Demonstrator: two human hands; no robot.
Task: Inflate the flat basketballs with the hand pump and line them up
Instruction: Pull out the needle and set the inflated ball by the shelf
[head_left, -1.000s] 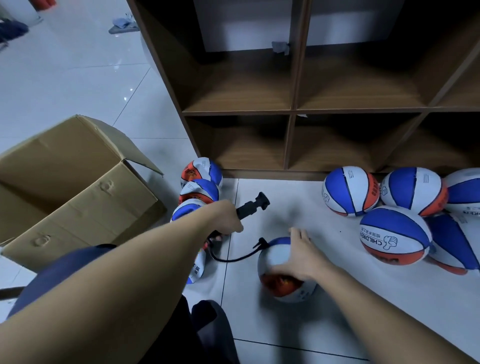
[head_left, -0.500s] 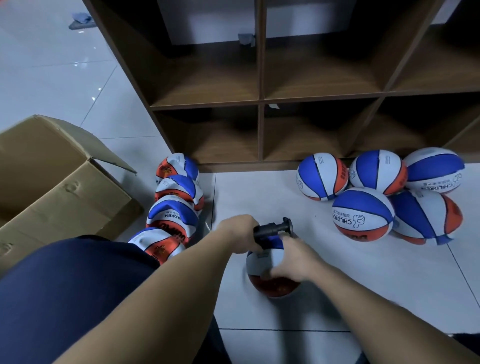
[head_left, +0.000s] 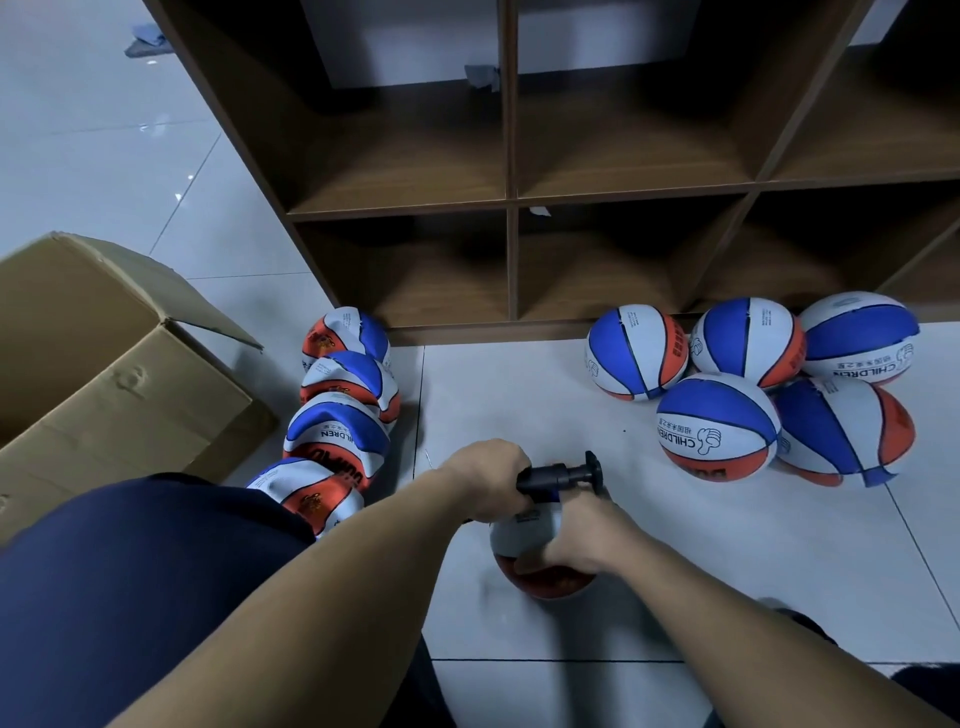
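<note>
My left hand (head_left: 488, 478) grips the barrel of the black hand pump (head_left: 563, 475), which lies level over a white, blue and orange basketball (head_left: 540, 566) on the floor tile. My right hand (head_left: 584, 535) is curled over the top of that ball, fingers up by the pump's T-handle; what it pinches is hidden. Several flat, dented balls (head_left: 343, 410) lie in a row to the left by my knee. Several round, inflated balls (head_left: 727, 405) sit clustered at the right.
An open cardboard box (head_left: 119, 374) stands at the left. A brown wooden cubby shelf (head_left: 511, 208) rises right behind the balls. My dark blue trouser leg (head_left: 130, 587) fills the lower left. White floor tiles (head_left: 727, 561) spread to the right.
My left hand brought the pump from the left over the ball, and both hands now meet on top of it. The hose no longer shows.
</note>
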